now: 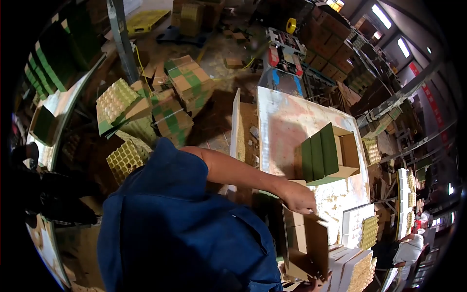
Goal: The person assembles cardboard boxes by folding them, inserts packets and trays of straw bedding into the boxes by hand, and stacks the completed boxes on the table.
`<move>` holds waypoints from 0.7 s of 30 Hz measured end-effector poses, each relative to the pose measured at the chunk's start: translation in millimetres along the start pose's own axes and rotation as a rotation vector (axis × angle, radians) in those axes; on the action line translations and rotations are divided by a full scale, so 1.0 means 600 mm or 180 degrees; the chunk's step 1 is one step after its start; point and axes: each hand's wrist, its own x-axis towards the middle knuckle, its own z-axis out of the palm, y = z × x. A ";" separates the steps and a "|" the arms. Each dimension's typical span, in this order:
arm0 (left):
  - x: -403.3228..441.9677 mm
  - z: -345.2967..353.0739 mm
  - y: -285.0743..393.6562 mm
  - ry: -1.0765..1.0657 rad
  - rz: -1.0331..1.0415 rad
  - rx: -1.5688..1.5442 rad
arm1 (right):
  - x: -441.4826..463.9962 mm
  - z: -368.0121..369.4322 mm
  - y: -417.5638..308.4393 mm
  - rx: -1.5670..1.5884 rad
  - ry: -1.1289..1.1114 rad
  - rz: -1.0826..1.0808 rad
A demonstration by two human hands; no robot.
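An open cardboard box (pixel 296 234), brown inside, stands against the front of my blue clothing at the near side of the table. My left hand (pixel 297 195) is closed on its upper edge, with the fingers bent down over the cardboard. At the bottom of the view my right hand (pixel 315 284) shows only in part. Its fingers are bent at the box's lower corner, and the frame edge cuts off the rest. Farther along the table sits a second open box (pixel 318 153) with green outer flaps.
White-topped table (pixel 284 114) ahead. Egg trays (pixel 369 231) and stacked white-sided trays (pixel 357 272) stand at its right end. Behind lie taped cartons (pixel 189 82), trays of eggs (pixel 116 100) and a metal post (pixel 121 41). A carton-taping machine (pixel 284 63) is beyond. Another person (pixel 408 250) works at far right.
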 end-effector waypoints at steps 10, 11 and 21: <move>0.064 0.007 0.019 -0.0028 -0.1120 0.0142 | 0.020 0.024 -0.011 -0.0006 -0.0365 -0.0145; 0.064 0.008 0.016 -0.0139 -0.1293 0.0121 | 0.015 0.032 -0.004 -0.0033 -0.0405 -0.0139; 0.067 0.087 -0.010 -0.1240 -0.0841 0.0270 | -0.054 0.149 -0.017 -0.0517 -0.0387 -0.0424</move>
